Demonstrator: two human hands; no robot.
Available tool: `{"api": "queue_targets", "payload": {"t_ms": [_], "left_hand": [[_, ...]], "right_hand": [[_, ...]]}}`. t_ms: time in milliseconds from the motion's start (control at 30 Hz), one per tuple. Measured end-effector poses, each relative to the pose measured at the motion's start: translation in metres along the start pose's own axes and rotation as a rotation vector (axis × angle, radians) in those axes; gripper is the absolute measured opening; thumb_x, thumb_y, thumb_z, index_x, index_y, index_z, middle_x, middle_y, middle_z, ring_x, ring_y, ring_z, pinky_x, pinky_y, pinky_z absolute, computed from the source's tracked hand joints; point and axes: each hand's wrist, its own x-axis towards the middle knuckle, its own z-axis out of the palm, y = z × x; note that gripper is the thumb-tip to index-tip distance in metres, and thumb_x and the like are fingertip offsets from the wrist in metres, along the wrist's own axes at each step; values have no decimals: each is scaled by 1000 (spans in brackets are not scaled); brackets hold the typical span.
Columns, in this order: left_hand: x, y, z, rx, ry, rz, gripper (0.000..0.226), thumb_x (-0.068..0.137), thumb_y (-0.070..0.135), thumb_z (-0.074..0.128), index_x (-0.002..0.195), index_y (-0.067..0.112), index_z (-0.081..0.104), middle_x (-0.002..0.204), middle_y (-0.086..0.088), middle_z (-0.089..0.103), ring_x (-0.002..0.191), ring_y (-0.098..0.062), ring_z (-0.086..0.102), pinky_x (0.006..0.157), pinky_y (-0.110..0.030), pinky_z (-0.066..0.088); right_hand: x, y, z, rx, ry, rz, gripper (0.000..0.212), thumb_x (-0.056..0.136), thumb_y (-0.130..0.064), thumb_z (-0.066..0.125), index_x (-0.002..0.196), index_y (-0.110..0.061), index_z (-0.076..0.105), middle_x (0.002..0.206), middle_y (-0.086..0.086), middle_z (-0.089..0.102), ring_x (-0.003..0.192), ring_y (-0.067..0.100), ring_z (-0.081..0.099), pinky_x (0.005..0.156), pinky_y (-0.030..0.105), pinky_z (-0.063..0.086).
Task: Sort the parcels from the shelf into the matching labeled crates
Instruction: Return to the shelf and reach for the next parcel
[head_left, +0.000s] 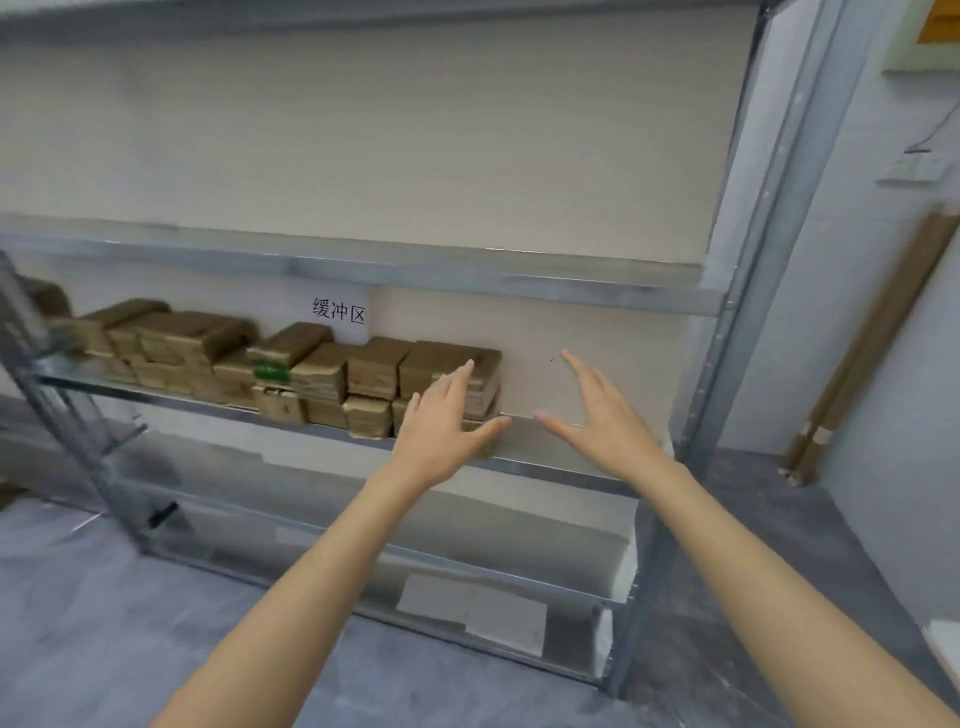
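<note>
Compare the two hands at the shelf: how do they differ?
The left hand overlaps the end parcels; the right hand is over bare shelf beside them. The left hand's thumb points right, the right hand's left. Both are open, fingers straight, holding nothing.

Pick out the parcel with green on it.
The mid-row parcel below the paper sign; it alone bears a green strip, the others are plain brown.

brown parcels (291, 371), grey metal shelf (519, 278)
</note>
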Motion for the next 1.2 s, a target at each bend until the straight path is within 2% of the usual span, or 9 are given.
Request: {"api": "queue_targets", "payload": {"t_ms": [167, 433, 600, 800, 967, 1067, 1200], "left_hand": [[30, -66, -26, -10, 0, -21, 89, 87, 64, 54, 156, 21, 16, 159, 1, 27, 148, -16, 20, 120, -48, 14], [79, -141, -25, -61, -72, -39, 96, 84, 64, 59, 156, 18, 14, 160, -2, 26, 148, -18, 19, 119, -49, 19], [109, -164, 0, -144, -111, -73, 95, 84, 56, 65, 155, 16, 15, 160, 0, 25, 147, -17, 22, 119, -45, 22], [149, -186, 43, -110, -182, -86, 100, 83, 53, 68, 156, 16, 10, 161, -3, 23, 150, -18, 13, 122, -42, 10], [185, -202, 70, -73, -252, -89, 100, 81, 53, 70, 155, 15, 14, 160, -4, 25, 150, -20, 14, 122, -44, 11], [203, -212, 85, -10, -298, -76, 101, 80, 55, 70, 155, 14, 16, 159, -6, 27, 149, -22, 16, 122, -45, 11], [217, -223, 101, 39, -353, -54, 103, 80, 57, 68, 156, 14, 12, 161, -6, 22, 150, -21, 8, 121, -42, 7]], "right_hand": [[53, -40, 48, 15, 1, 3, 86, 90, -57, 60, 158, -31, 13, 162, -3, 24, 147, 19, 26, 109, 40, 35], [113, -58, 103, 72, 1, 81, 86, 90, -54, 64, 157, -30, 17, 161, -4, 25, 145, 20, 31, 109, 40, 36], [143, -41, 124, 63, -29, 144, 87, 89, -52, 67, 157, -28, 18, 161, -3, 25, 145, 20, 31, 112, 42, 35], [185, -4, 152, 92, -95, 225, 92, 86, -49, 71, 158, -26, 17, 162, 2, 23, 148, 23, 27, 116, 44, 31], [223, 29, 178, 83, -220, 280, 105, 79, -60, 72, 157, -31, 8, 165, 7, 16, 151, 27, 20, 118, 52, 30], [241, 46, 192, 100, -320, 263, 111, 77, -62, 73, 158, -31, 2, 166, 5, 14, 151, 25, 18, 119, 47, 28], [255, 61, 206, 134, -370, 242, 115, 77, -56, 77, 158, -31, 0, 165, 2, 15, 149, 24, 23, 117, 40, 30]]}}
